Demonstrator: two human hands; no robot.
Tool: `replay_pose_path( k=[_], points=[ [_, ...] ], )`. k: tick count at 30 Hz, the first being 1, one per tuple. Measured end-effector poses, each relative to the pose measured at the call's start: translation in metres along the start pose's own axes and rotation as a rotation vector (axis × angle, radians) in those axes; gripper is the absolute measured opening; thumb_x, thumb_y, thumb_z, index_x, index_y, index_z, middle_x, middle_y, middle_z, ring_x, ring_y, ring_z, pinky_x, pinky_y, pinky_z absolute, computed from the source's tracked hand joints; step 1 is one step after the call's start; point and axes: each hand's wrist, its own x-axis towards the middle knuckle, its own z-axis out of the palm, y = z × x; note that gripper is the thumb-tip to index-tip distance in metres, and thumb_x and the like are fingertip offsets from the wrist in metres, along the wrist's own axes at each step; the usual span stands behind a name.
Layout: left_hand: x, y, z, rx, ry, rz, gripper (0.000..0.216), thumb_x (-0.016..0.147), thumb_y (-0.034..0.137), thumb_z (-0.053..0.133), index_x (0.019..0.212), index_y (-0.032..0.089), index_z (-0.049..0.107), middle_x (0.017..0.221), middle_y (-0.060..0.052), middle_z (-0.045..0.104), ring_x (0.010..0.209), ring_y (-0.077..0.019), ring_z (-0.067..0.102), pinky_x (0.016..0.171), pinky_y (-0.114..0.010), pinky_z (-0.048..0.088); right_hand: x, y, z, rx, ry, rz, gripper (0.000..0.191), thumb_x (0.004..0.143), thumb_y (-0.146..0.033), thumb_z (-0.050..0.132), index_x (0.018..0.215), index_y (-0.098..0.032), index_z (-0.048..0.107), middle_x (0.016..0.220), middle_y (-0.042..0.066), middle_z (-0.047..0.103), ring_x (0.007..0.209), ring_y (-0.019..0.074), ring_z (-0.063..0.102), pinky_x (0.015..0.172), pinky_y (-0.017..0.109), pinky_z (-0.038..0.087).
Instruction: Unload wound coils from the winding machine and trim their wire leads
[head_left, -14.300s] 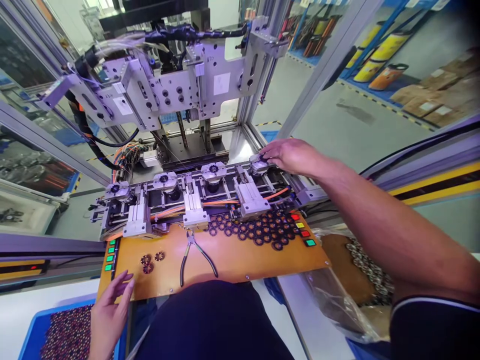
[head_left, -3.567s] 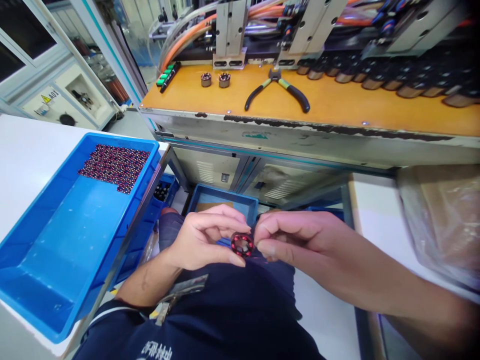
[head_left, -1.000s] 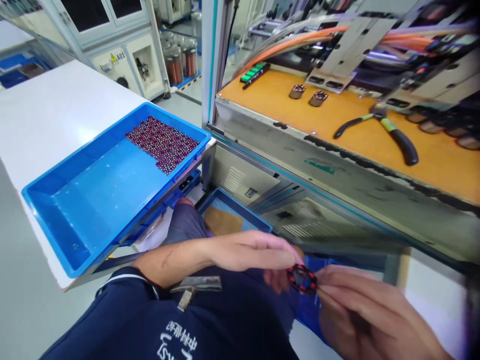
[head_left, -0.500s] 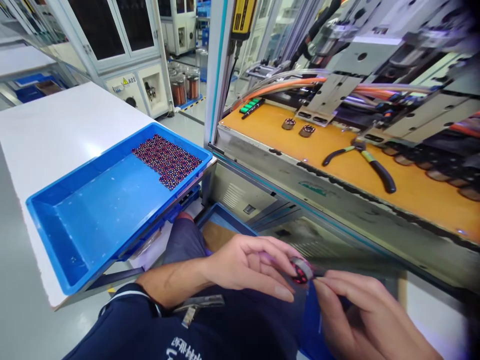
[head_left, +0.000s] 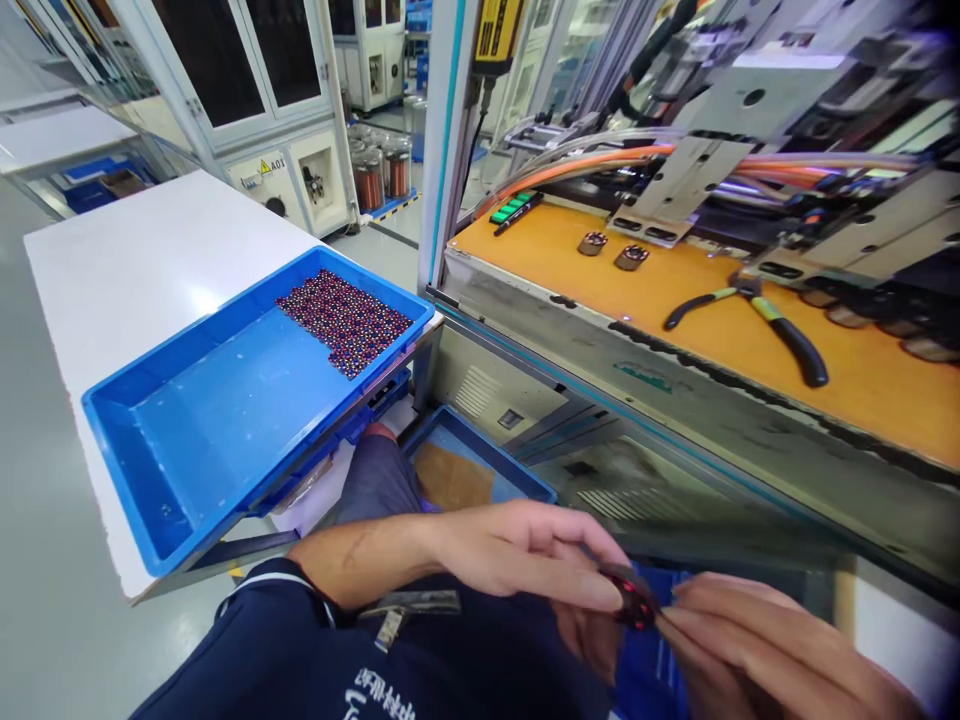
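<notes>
My left hand [head_left: 540, 560] is closed on a small round motor stator [head_left: 637, 600], dark with red spots round its face, held between thumb and fingers. My right hand [head_left: 757, 640] is at the stator's right edge, its thumb and fingertips pinched together. Whatever lies between those fingertips is too small and blurred to make out. Both hands are low in front of my body, above a blue surface [head_left: 652, 660]. On the orange bench top [head_left: 525, 255] stand two similar stators [head_left: 592, 243], side by side.
To the left, a blue tray [head_left: 225, 380] on a white table [head_left: 127, 270] holds many stators [head_left: 345, 320] packed at its far right end. Black-handled pliers [head_left: 787, 335], a pen [head_left: 517, 214] and machine fixtures [head_left: 682, 185] are on the bench. Another blue bin [head_left: 525, 478] stands below.
My left thumb has closed down over the stator, which has turned and shifted slightly right and down. My right hand has moved slightly right and down with it. The camera view has shifted a little.
</notes>
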Motion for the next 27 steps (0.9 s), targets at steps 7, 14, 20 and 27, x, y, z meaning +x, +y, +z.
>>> replay_pose_path(
  k=[7,14,20,27],
  points=[
    [-0.003,0.006,0.010,0.054,0.284,0.317,0.039,0.067,0.024,0.088,0.094,0.016,0.061,0.101,-0.005,0.068,0.081,-0.0145,0.073,0.073,-0.027,0.057,0.010,-0.007,0.002,-0.220,-0.003,0.087,0.017,0.097,-0.023,0.053,0.082,-0.019,0.062,0.070,0.003,0.066,0.059,0.0123,0.064,0.057,0.021,0.054],
    [0.000,0.019,0.014,-0.074,0.354,0.374,0.039,0.063,0.029,0.090,0.085,0.016,0.062,0.102,-0.006,0.072,0.112,-0.0213,0.067,0.096,-0.035,0.051,0.014,-0.008,0.000,-0.078,0.001,0.060,0.010,0.094,-0.014,0.052,0.088,-0.019,0.059,0.073,0.002,0.067,0.062,0.0126,0.066,0.057,0.021,0.054],
    [0.004,0.005,0.004,-0.010,-0.004,-0.057,0.055,0.075,0.063,0.071,0.094,0.013,0.060,0.067,-0.004,0.069,0.062,-0.0186,0.071,0.060,-0.026,0.051,0.015,-0.004,-0.009,-0.024,-0.068,-0.027,0.015,0.096,-0.017,0.050,0.087,-0.022,0.060,0.070,0.000,0.066,0.058,0.0127,0.064,0.053,0.023,0.052],
    [0.005,-0.002,0.008,-0.003,0.215,0.295,0.039,0.076,0.030,0.081,0.103,0.018,0.056,0.079,0.000,0.070,0.062,-0.0114,0.072,0.056,-0.019,0.054,-0.006,0.000,0.002,-0.177,-0.020,0.129,0.019,0.100,-0.029,0.051,0.088,-0.020,0.062,0.078,0.002,0.065,0.066,0.0123,0.063,0.061,0.025,0.048]
  ],
)
